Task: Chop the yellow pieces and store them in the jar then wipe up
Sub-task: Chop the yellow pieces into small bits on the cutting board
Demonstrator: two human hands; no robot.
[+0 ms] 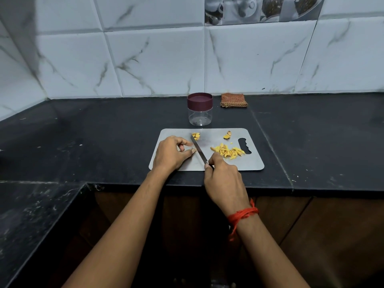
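Black stone forms the table (104, 132), which is backed by white, grey-veined wall tiles (145, 59). A grey cutting board (228, 164) with a handle slot at its right end is laid flat near the table's front edge. A knife (199, 150) is held by its handle in the right grip (223, 179), which is clenched around it, and a red thread (243, 215) is tied at that wrist. The blade is angled up and to the left across the board, its tip touching a small cluster of yellow pieces (196, 136) at the far edge. The left grip (169, 153) is set on the board just left of the blade, fingers curled and thumb tip close to the steel. Whether anything is pinched there cannot be told. A pile of chopped yellow strips (228, 151) is gathered on the right of the board beside the slot, and one more yellow chunk (227, 135) lies apart behind it. A clear plastic jar (200, 116) is stood upright just behind the board, with its maroon lid (200, 100) on. A folded checked cloth (233, 100) is placed to the jar's right, against the wall.
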